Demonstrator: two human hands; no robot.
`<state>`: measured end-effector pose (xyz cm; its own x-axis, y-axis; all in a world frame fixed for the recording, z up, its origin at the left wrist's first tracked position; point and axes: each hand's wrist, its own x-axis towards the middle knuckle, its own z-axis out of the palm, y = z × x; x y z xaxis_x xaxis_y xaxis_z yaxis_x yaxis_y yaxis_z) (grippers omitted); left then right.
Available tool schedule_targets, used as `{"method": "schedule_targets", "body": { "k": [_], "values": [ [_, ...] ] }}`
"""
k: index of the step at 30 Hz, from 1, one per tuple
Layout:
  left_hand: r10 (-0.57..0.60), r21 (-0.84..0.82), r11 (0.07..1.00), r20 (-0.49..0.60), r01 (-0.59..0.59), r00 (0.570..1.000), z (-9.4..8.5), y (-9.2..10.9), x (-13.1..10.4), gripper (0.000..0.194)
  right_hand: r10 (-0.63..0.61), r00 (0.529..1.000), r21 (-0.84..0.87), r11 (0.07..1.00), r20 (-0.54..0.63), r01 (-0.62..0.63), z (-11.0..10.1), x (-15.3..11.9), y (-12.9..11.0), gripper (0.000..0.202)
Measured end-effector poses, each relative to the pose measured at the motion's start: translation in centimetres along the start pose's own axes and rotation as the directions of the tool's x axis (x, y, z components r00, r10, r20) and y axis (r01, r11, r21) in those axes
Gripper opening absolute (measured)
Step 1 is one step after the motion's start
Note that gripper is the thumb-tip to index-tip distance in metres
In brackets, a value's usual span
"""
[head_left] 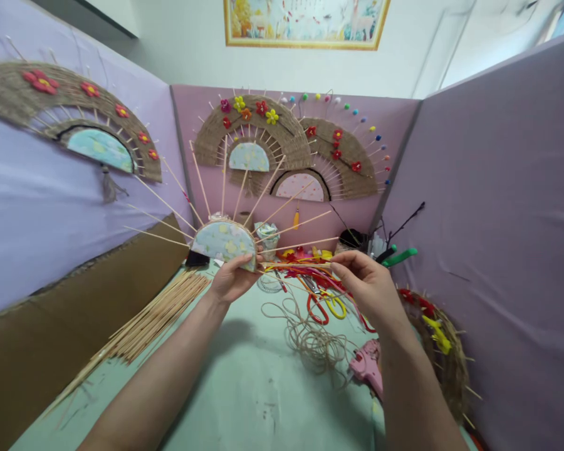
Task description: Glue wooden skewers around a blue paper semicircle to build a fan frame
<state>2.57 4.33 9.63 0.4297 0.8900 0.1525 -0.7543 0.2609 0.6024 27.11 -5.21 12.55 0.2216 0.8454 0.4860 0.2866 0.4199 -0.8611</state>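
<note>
My left hand [235,277] holds a half-round piece [223,241] covered in pale blue floral cloth by its lower right corner, thumb in front. Thin wooden sticks [224,178] fan out from its curved edge to the left, up and right. On the right, my right hand [360,279] pinches the outer end of a low, nearly level stick [296,265] between thumb and fingers; the stick's other end meets the piece beside my left hand. A loose tan cord [317,341] lies on the table below, with a strand running up toward the piece.
Bundled sticks [160,316] lie at the left beside a brown board [84,313]. Scissors [317,308], red strips and a pink glue gun [367,366] are near my right arm. Finished fans [256,125] hang on the panels; another [444,357] leans at the right.
</note>
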Motion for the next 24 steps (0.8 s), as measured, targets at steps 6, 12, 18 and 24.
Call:
{"method": "schedule_targets", "body": {
  "k": [6, 12, 18, 24],
  "values": [
    [-0.051, -0.033, 0.998, 0.054, 0.052, 0.997, 0.0, -0.3, -0.1, 0.020, 0.092, 0.993, 0.053, 0.995, -0.080, -0.087, -1.0, 1.3, 2.2, 0.029],
    [0.031, -0.040, 0.999, -0.031, -0.032, 0.999, 0.2, 0.2, 0.1, 0.023, 0.182, 0.983, -0.087, 0.980, 0.028, -0.179, -0.9, 1.7, 3.4, 0.034],
    [0.163, -0.075, 0.982, -0.110, -0.172, 0.981, 0.3, 1.0, 0.3, 0.028, 0.103, 0.992, -0.200, 0.976, 0.079, -0.085, 0.2, 0.4, 1.4, 0.025],
    [0.180, -0.168, 0.963, -0.186, -0.212, 0.966, 0.6, 1.6, 0.5, 0.029, 0.099, 0.881, -0.189, 0.982, 0.462, -0.012, 5.2, -2.1, 0.2, 0.016]
  ]
}}
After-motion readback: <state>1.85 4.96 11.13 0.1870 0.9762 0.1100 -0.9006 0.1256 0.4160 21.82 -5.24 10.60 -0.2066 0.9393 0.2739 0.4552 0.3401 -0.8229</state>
